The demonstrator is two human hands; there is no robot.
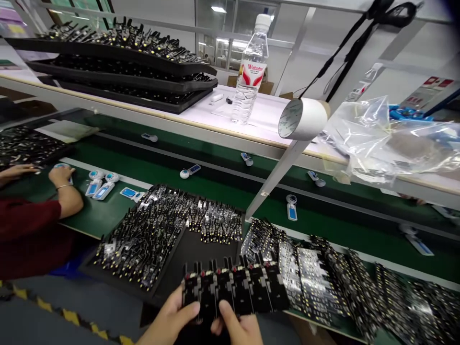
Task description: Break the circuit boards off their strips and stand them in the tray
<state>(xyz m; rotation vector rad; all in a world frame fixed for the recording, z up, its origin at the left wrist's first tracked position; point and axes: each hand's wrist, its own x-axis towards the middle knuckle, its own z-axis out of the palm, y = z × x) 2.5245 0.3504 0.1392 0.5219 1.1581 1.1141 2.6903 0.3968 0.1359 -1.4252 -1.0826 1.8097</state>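
Both my hands grip a black circuit board panel (pixel 235 290) made of several joined boards, with small red parts along its top edge. My left hand (pixel 174 314) pinches its left end, the thumb lying on the face. Nearer the middle, my right hand (pixel 237 326) holds the lower edge, thumb on top and fingers underneath. Just beyond is a black foam tray (pixel 196 258), its left part and far end filled with small circuit boards (pixel 147 235). Stacked circuit board panels (pixel 316 278) lie to the right of my hands.
A green conveyor belt (pixel 223 184) carries blue-and-white handheld devices (pixel 292 208). A co-worker's hand (pixel 61 176) touches a device at left. On the shelf (pixel 212 125) stand loaded black trays (pixel 125 81) and a water bottle (pixel 251 72). A tape roll (pixel 304 119) hangs on a slanted post (pixel 276 179).
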